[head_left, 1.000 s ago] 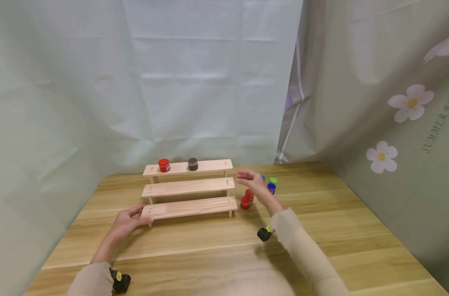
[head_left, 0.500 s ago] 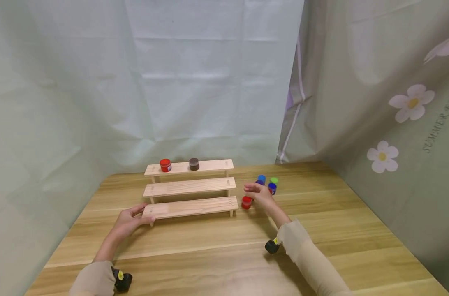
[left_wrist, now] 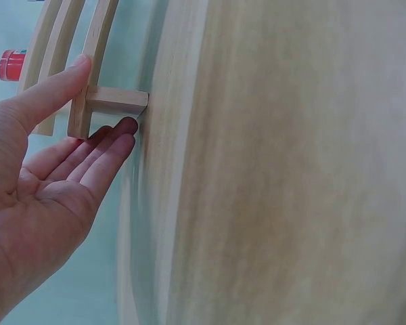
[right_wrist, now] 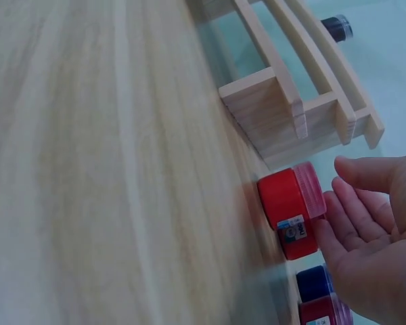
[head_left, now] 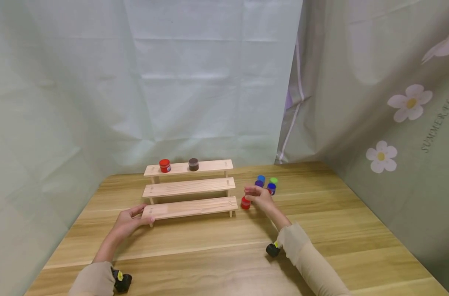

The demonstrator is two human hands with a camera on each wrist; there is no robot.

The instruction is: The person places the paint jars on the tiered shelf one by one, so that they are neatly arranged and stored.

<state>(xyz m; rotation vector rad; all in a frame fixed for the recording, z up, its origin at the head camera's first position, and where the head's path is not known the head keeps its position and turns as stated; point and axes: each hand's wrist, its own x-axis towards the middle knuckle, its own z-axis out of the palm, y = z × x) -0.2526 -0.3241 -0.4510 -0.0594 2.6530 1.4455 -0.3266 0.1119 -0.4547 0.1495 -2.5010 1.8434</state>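
Observation:
A three-step wooden display rack stands on the table. My left hand holds the left end of its lowest step, thumb on one side and fingers on the other beside the leg. At the rack's right end, my right hand hovers close over a small red paint jar. Its fingers are relaxed and apart from the thumb, and a fingertip lies near or against the lid; I cannot tell which. On the top step sit a red paint jar and a dark brown or black one.
Behind the right hand stand more jars: light blue, purple, green and dark blue. Another red jar is partly hidden by the hand. Pale cloth hangs behind the wooden table.
My right hand has come from the rack's right end, moving right and nearer to me, down to the red jars. The left hand keeps its place on the rack.

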